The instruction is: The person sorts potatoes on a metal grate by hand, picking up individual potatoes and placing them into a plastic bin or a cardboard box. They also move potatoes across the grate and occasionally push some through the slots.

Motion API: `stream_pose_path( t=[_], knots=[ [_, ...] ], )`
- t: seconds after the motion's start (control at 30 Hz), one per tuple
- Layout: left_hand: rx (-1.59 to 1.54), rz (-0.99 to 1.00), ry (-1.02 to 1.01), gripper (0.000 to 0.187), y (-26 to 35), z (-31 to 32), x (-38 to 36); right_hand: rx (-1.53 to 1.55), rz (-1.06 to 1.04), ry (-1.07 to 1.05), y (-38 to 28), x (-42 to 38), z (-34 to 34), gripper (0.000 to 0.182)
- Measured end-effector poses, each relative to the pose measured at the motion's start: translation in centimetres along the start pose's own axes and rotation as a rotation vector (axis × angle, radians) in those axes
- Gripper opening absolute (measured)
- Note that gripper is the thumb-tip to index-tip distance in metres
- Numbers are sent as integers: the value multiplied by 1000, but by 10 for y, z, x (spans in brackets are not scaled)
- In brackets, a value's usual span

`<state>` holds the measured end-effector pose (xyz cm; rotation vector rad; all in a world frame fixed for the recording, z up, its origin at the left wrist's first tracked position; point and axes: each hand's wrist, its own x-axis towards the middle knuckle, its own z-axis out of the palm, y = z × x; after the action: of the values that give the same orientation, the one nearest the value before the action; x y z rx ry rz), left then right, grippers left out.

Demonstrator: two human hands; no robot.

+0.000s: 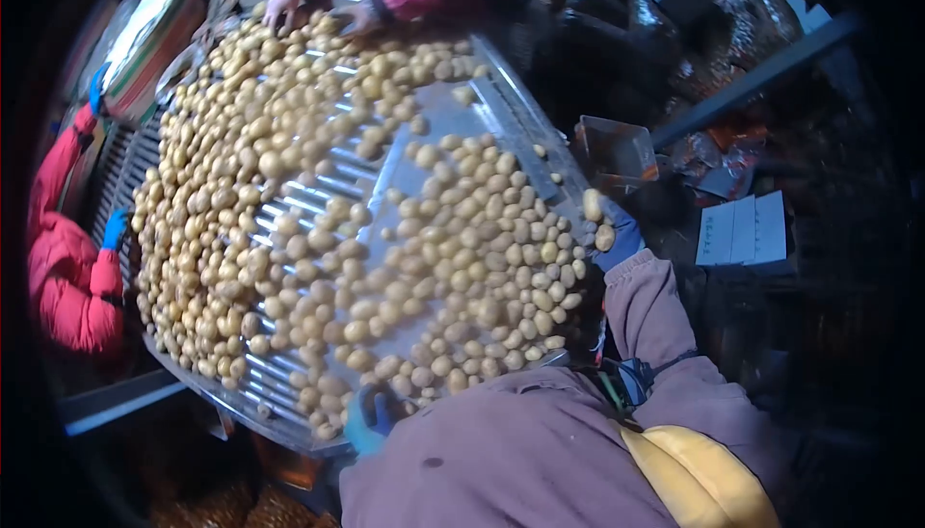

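Many pale yellow potatoes (462, 258) cover a sorting table with metal rollers (332, 176) and a smooth metal plate (438, 109). My right hand (621, 242), in a blue glove, is at the table's right rim with two potatoes (593, 205) in its grasp. At the near edge, my left hand (368, 420), in a blue-teal glove, is beside the closest potatoes. Motion blur and my sleeve obscure its fingers, so I cannot make out whether it grips one.
Across the table, a person in a pink checked top has hands (282, 8) among the potatoes. Another person in a red jacket (72, 277) works at the left with blue gloves. A clear plastic bin (617, 150), a white box (742, 231) and filled bags (766, 8) lie right.
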<state>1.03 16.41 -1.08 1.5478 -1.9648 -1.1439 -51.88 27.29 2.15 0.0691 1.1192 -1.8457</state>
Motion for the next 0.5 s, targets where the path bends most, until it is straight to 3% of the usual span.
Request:
stream_pose_path(
  t=[0.03,0.13,0.2,0.27,0.3,0.33,0.37,0.4,0.43,0.47,0.5],
  knots=[
    [63,1,-24,34,-3,-2,1,82,26,-75,-17,-9,4,35],
    [-91,-82,25,29,8,4,-1,93,3,67,-40,-7,0,35],
    [100,-75,-123,27,6,-14,13,-66,-34,1,-20,1,25,36],
    [-139,-87,-138,33,8,-18,22,-205,-36,-112,6,13,52,36],
    [-490,-465,-182,38,27,-18,31,-417,-183,-51,30,23,64,33],
    [-796,-616,-310,38,44,-20,40,-437,-86,-231,52,36,62,30],
    [-1104,-750,-444,38,62,-23,49,-485,-67,-314,61,22,105,29],
    [-1207,-648,-400,40,88,-15,54,-531,-52,-398,70,7,148,30],
    [-1304,-542,-354,41,110,-3,58,-473,-120,-443,104,5,167,43],
    [-1457,-593,-406,42,120,2,69,-435,25,-507,113,-16,199,53],
    [-1624,-641,-461,43,123,5,75,-547,127,-591,132,-28,217,46]
  ],
)
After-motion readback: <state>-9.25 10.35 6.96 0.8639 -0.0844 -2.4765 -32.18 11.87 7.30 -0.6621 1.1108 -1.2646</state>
